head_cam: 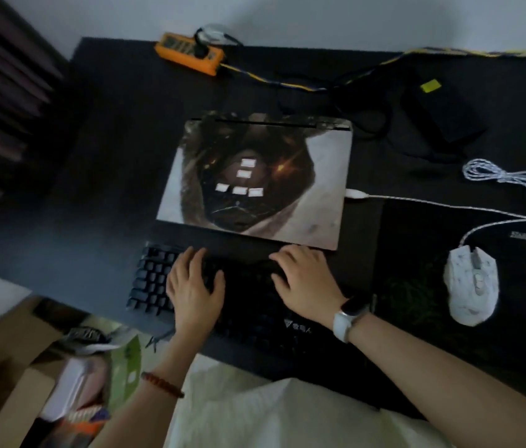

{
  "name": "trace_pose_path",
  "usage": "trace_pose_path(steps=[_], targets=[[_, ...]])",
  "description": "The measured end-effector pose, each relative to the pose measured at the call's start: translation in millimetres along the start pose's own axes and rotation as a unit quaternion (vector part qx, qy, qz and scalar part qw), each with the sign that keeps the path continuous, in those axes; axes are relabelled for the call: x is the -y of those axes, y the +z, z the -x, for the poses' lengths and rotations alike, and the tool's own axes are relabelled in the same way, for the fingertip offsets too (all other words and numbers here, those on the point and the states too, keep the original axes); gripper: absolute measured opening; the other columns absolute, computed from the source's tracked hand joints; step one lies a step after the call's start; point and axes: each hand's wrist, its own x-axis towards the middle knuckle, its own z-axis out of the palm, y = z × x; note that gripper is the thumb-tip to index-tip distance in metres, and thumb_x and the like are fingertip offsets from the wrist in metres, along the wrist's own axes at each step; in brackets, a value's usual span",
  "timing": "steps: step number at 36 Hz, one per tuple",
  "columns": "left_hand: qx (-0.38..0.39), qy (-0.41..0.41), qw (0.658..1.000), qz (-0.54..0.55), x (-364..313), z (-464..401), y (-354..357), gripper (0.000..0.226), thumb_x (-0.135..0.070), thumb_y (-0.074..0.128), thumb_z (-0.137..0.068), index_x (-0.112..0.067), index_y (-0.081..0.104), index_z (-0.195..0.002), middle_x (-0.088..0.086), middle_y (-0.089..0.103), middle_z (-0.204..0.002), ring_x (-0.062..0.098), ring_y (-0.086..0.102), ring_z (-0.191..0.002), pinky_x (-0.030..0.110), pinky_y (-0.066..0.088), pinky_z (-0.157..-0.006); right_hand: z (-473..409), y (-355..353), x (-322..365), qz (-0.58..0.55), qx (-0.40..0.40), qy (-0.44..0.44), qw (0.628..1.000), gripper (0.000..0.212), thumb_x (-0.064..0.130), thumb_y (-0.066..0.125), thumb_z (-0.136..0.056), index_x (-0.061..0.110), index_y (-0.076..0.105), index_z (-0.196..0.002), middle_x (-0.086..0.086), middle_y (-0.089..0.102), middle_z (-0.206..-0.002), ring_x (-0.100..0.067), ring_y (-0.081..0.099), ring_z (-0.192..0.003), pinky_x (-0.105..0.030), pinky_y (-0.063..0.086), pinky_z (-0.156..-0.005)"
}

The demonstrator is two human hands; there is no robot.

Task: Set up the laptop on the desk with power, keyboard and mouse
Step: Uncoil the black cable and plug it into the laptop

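The laptop (pixel 255 182) is lying closed near the middle of the black table (pixel 93 189), its lid covered by a picture of a dark hooded figure with a few small white stickers on it. Just in front of it, toward the person, the black keyboard (pixel 155 282) is sitting close to the table's near edge, and both hands are resting on it: the left hand (pixel 195 284) is lying flat and open on the left half of the keys with fingers spread, and the right hand (pixel 307 279) is lying open on the right half, gripping nothing, with a white-strapped band on its wrist. A white plug (pixel 355 194) is sitting at the laptop's right edge, and its braided white cable is looping away to the right and curving back down to the white marbled mouse (pixel 471 286), which is resting on a dark mouse pad (pixel 416 302) beside the keyboard. Behind the mouse, the black power brick (pixel 442 108) with a yellow label is lying near the far right of the table, with dark cords tangled around it. An orange power strip (pixel 187 53) is sitting at the far edge with a black plug in it, its yellow-and-blue cord running off to the right. Beyond the table a pale wall is showing, dark curtains are hanging at the left, and cardboard boxes (pixel 13 367) with assorted clutter are standing below the table's near left corner.
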Motion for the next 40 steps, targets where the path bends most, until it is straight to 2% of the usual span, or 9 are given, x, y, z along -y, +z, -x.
trace_pose_path(steps=[5,11,13,16,19,21,24,32,40], targets=[[0.075,-0.077,0.994,-0.027,67.1,17.6,-20.4,0.085,-0.054,0.06,-0.077,-0.025,0.017,-0.144,0.006,0.007,-0.156,0.027,0.003,-0.142,0.052,0.005,-0.114,-12.5,42.5,37.0,0.074,0.072,0.011,0.995,0.065,0.05,0.044,-0.087,0.018,0.025,-0.14,-0.008,0.036,-0.14,-0.028,0.031,-0.131,-0.049,0.02,-0.11],[0.191,0.008,0.974,-0.123,134.9,16.1,-34.9,0.128,-0.076,0.06,-0.058,-0.031,-0.034,-0.132,0.0,-0.03,-0.15,0.02,-0.029,-0.137,0.05,-0.004,-0.116,-30.7,82.0,73.3,0.12,0.108,0.031,0.986,0.096,0.074,0.045,-0.072,0.029,0.002,-0.144,-0.008,0.009,-0.154,-0.032,0.006,-0.142,-0.063,0.002,-0.11],[0.196,0.037,0.97,-0.14,150.1,13.6,-35.1,0.132,-0.074,0.062,-0.057,-0.028,-0.039,-0.128,0.001,-0.037,-0.145,0.02,-0.035,-0.134,0.051,-0.004,-0.116,-38.0,90.7,83.4,0.14,0.117,0.026,0.983,0.101,0.078,0.044,-0.068,0.032,-0.004,-0.144,-0.008,-0.003,-0.157,-0.033,-0.005,-0.143,-0.066,-0.008,-0.108],[0.165,0.022,0.981,-0.101,175.6,6.5,-40.9,0.131,-0.067,0.067,-0.06,-0.025,-0.033,-0.133,0.007,-0.028,-0.151,0.021,-0.029,-0.136,0.047,-0.003,-0.117,-43.0,104.2,99.9,0.184,0.116,0.017,0.976,0.107,0.083,0.042,-0.064,0.031,-0.009,-0.143,-0.011,-0.013,-0.156,-0.034,-0.015,-0.142,-0.067,-0.016,-0.103],[0.125,0.074,0.984,-0.107,200.7,3.3,-44.7,0.118,-0.063,0.07,-0.06,-0.013,0.006,-0.146,0.015,0.015,-0.153,0.032,0.016,-0.141,0.049,0.016,-0.114,-43.3,116.6,111.9,0.219,0.112,0.029,0.969,0.112,0.084,0.042,-0.061,0.031,-0.015,-0.142,-0.018,-0.021,-0.153,-0.034,-0.023,-0.14,-0.066,-0.02,-0.102],[0.1,0.102,0.984,-0.107,206.9,1.5,-44.5,0.098,-0.059,0.074,-0.058,-0.007,0.036,-0.133,0.016,0.045,-0.132,0.036,0.043,-0.121,0.051,0.034,-0.102,-46.6,119.0,116.4,0.232,0.117,0.04,0.965,0.114,0.084,0.043,-0.061,0.031,-0.017,-0.142,-0.016,-0.025,-0.152,-0.035,-0.025,-0.139,-0.067,-0.018,-0.102],[0.066,0.126,0.986,-0.091,217.5,-4.2,-46.4,0.07,-0.051,0.078,-0.058,-0.005,0.055,-0.106,0.012,0.06,-0.103,0.033,0.057,-0.097,0.048,0.042,-0.087,-57.7,122.7,126.9,0.255,0.125,0.032,0.958,0.114,0.083,0.047,-0.061,0.034,-0.018,-0.141,-0.013,-0.026,-0.153,-0.038,-0.023,-0.139,-0.069,-0.015,-0.103],[0.034,0.235,0.967,-0.09,228.6,-22.4,-55.7,0.039,-0.034,0.085,-0.057,-0.012,0.057,-0.073,0.001,0.061,-0.064,0.023,0.059,-0.061,0.03,0.026,-0.069,-100.4,134.7,162.1,0.264,0.164,0.014,0.95,0.118,0.078,0.057,-0.058,0.039,-0.021,-0.139,-0.011,-0.03,-0.151,-0.043,-0.019,-0.139,-0.071,-0.004,-0.105],[0.093,0.226,0.969,-0.035,238.1,-27.3,-64.6,0.031,-0.013,0.082,-0.061,-0.01,0.054,-0.072,0.003,0.06,-0.063,0.024,0.059,-0.06,0.028,0.027,-0.066,-106.2,134.5,172.2,0.267,0.154,-0.007,0.951,0.111,0.064,0.064,-0.061,0.035,-0.006,-0.142,-0.015,-0.008,-0.154,-0.041,0.0,-0.139,-0.066,0.011,-0.106]])
